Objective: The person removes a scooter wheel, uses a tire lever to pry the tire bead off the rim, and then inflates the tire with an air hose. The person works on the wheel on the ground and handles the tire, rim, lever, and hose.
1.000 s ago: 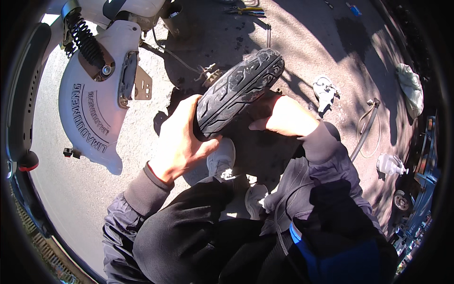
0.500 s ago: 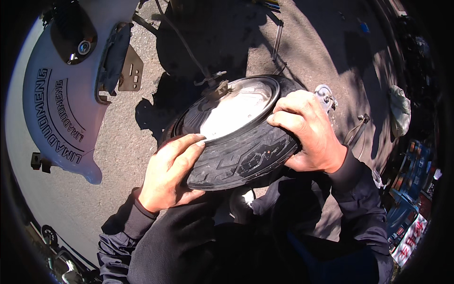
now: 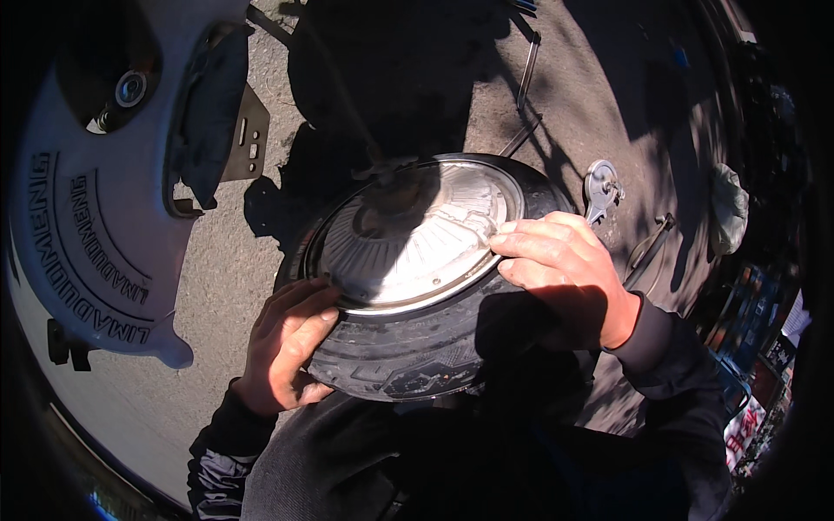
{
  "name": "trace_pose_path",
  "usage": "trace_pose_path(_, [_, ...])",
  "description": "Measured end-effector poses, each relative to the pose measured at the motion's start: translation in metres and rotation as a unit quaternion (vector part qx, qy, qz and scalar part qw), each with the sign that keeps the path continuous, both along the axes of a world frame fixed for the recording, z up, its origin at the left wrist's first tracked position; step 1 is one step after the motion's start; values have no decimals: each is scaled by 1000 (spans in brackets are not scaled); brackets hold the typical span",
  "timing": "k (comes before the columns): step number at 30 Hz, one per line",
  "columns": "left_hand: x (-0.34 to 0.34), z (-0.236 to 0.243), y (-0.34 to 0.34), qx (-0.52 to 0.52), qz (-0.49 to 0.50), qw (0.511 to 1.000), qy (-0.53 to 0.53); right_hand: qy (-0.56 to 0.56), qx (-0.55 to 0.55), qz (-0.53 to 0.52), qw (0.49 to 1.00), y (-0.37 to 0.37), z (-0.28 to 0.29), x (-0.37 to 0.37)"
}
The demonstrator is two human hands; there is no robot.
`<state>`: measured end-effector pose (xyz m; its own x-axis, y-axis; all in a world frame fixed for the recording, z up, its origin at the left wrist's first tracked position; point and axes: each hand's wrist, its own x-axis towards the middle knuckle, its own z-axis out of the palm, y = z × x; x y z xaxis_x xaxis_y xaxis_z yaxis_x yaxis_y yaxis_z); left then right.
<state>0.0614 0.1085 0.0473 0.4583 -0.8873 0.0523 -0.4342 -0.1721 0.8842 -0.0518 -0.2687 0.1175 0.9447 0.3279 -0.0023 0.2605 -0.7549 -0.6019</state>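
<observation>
A scooter wheel rests tilted in front of my lap, its black tyre (image 3: 391,352) towards me. Its round metal hub (image 3: 417,260) has radial ribs and lies half in sunlight, half in shadow. The axle end and cable at the hub's far side are dim in the shade. My left hand (image 3: 291,343) clasps the tyre's left side, fingers on the upper sidewall and thumb low on the tread. My right hand (image 3: 565,269) is on the right side, its fingertips pressing at the rim edge; its thumb is hidden.
A pale scooter body panel (image 3: 95,252) with a metal bracket (image 3: 249,139) stands at the left. Beyond the wheel's right side lie a silver metal part (image 3: 601,187) and a dark-handled tool (image 3: 647,247). A whitish bag (image 3: 730,208) and cluttered goods (image 3: 747,321) line the right.
The wheel has come lower in view, and its ribbed hub face shows more clearly. My left hand has moved lower and left; my right hand's fingers have shifted down onto the rim edge.
</observation>
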Motion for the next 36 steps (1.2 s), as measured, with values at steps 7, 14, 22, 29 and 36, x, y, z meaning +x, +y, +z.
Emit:
trace_pose_path(7, [7, 3, -17, 0, 16, 1000, 6, -6, 32, 10, 999, -13, 1, 18])
trace_pose_path(14, [45, 45, -88, 31, 117, 989, 89, 57, 22, -66, 996, -25, 27, 76])
trace_pose_path(22, [59, 81, -139, 94, 50, 994, 29, 82, 18, -102, 991, -64, 9, 54])
trace_pose_path(29, [54, 80, -157, 120, 25, 989, -85, -52, -58, -78, 994, -60, -10, 61])
trace_pose_path(36, [69, 89, -174, 192, -11, 973, -124, -15, -36, -25, 999, -69, -7, 72])
